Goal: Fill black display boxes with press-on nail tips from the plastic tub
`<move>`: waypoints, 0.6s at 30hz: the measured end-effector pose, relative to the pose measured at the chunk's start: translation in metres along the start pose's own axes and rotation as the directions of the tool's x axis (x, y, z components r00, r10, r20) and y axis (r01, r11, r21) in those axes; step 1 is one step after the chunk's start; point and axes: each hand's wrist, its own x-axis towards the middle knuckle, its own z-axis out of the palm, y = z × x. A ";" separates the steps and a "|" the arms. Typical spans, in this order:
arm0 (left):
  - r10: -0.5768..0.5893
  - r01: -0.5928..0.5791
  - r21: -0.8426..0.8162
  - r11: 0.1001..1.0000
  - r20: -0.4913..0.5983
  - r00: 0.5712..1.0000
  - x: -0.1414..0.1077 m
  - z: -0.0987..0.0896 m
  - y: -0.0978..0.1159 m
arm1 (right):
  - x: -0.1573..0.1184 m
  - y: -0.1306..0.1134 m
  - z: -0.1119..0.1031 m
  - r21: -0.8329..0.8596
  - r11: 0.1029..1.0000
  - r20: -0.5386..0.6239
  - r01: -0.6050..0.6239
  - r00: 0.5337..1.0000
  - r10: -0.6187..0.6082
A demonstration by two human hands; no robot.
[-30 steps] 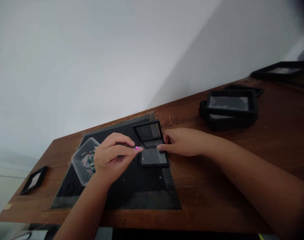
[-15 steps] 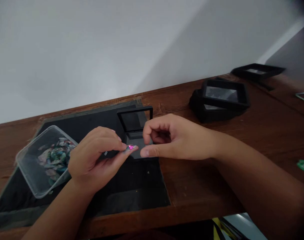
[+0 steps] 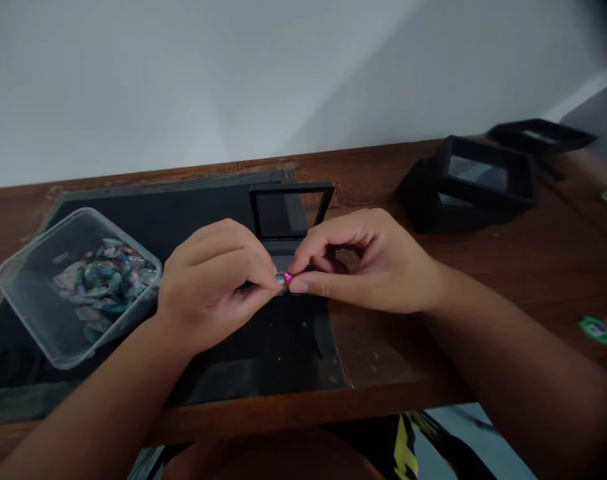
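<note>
My left hand [image 3: 216,283] is closed in a pinch, thumb against forefinger, on a small shiny gem piece [image 3: 281,278] that looks teal and pink. Facing it, my right hand [image 3: 366,260] pinches the bright pink end [image 3: 288,277] between thumb and forefinger. Whether this is one piece or two touching, I cannot tell. Just behind the fingertips stands an opened black frame-like case [image 3: 292,189], its lid raised and its lower half largely covered by my hands. A clear plastic tub [image 3: 28,310] holding many glossy coloured pieces [image 3: 106,283] sits left of my left hand.
A black mat [image 3: 263,373] lies under the work, with tiny specks on it. Stacked black frames [image 3: 488,183] stand on the wooden table [image 3: 383,360] at the back right, another frame [image 3: 543,135] behind them. A green object [image 3: 597,330] is at the far right.
My right hand's thumb and forefinger have come together on the pink end of the piece. Before, they were apart beside my left hand. The camera view has shifted somewhat.
</note>
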 end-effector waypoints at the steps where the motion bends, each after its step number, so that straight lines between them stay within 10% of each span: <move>1: 0.004 -0.004 -0.005 1.000 0.005 1.000 0.000 0.000 -0.001 | 0.000 -0.001 0.001 0.002 1.000 -0.004 -0.007 1.000 0.007; 18: 0.071 -0.072 0.033 0.997 0.017 0.997 -0.004 0.007 -0.002 | 0.000 -0.003 0.004 -0.080 0.997 0.008 -0.020 1.000 0.021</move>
